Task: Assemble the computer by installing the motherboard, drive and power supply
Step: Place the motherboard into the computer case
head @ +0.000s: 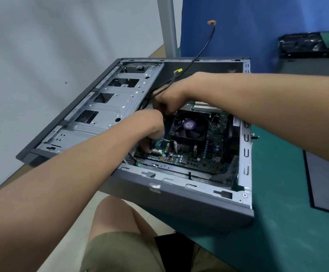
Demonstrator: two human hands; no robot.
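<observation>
Steel-grey case (179, 201) lies open on the green mat (287, 222), motherboard (212, 154) seated inside. Our right hand (171, 99) grips the black cable (203, 49); our left hand (152, 124) curls at the white connector (156, 151), its hold hidden. We judge a forced, misaligned plug could bend pins, or slack cable foul the fan (189, 124).

Nothing can be read for certain: the purple sticker (189, 124) on the fan (198, 133) hub bears blurred print, and the white lettering (155, 157) at the motherboard (191, 160)'s 7 o'clock edge is illegible.
</observation>
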